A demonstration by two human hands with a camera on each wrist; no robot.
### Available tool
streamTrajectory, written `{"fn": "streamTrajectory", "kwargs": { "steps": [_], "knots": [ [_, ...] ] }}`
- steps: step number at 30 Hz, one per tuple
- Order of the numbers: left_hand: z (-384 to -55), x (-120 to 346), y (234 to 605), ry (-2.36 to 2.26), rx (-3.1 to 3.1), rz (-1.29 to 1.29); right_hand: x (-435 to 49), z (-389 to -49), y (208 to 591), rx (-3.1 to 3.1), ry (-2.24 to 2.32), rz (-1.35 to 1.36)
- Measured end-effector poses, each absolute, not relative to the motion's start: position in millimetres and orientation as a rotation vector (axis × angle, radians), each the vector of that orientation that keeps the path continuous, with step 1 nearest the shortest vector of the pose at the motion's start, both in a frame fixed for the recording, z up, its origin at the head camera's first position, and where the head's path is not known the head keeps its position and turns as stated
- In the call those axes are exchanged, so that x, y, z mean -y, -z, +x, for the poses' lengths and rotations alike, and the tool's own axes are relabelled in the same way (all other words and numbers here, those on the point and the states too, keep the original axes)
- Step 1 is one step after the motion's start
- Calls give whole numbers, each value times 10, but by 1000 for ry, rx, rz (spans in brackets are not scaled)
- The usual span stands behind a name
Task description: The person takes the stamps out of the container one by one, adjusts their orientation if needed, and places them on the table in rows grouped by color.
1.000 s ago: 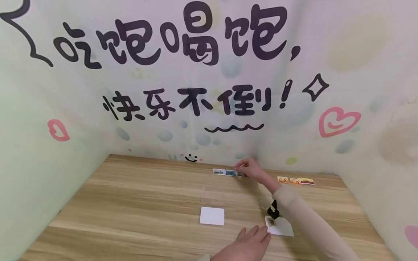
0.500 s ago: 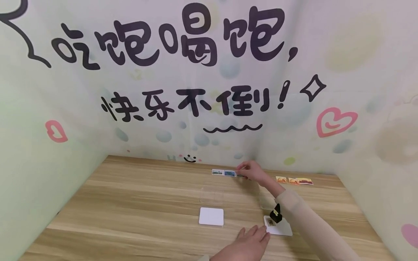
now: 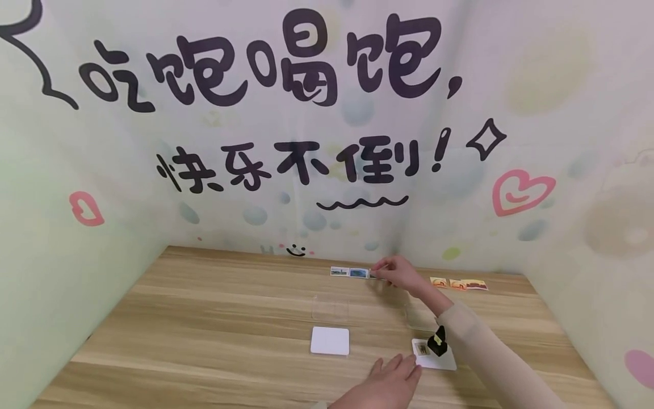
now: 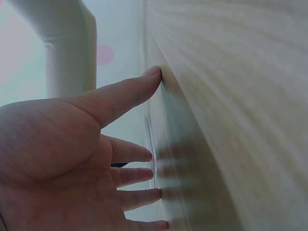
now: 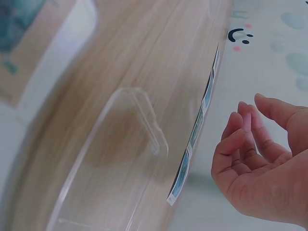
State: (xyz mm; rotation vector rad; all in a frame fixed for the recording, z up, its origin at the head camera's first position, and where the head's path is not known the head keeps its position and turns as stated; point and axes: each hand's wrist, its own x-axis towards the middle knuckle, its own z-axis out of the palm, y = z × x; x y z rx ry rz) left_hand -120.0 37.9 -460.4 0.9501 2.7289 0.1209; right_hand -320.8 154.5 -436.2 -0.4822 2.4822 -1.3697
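Observation:
My right hand hovers by the right end of a row of small picture stamps, hiding part of it. In the right wrist view its fingers are loosely bent, the thumb sits apart, and nothing shows between them. That view has the stamp row lying along the back of the table, just beside the fingers. My left hand rests on the table with straight fingers spread. Its fingertips are at the left edge of a white card bearing a brown stamp.
A plain white card lies in the middle, with a clear plastic piece behind it. Another clear plastic piece lies behind the stamped card. Orange and yellow stamps lie at the back right. A printed wall borders the table.
My right hand has drawn slightly to the right along the stamp row, and a black piece at the right sleeve has shifted right and nearer. The left hand stays put.

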Motion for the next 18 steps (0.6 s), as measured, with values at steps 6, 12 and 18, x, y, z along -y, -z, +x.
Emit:
{"fn": "streamTrajectory", "kwargs": {
  "steps": [6,12,18],
  "knots": [
    [-1192,-371,4606,-125,-2740,958,-1609,-3173,4367,-2471,1384,-500],
    [-1186,-373,4578,-130,-2735,936,-1672,-3092,4354,-2482,1389,-474],
    [-1187,-374,4565,-147,-2724,915,-1720,-3024,4350,-2484,1403,-445]
  ]
}}
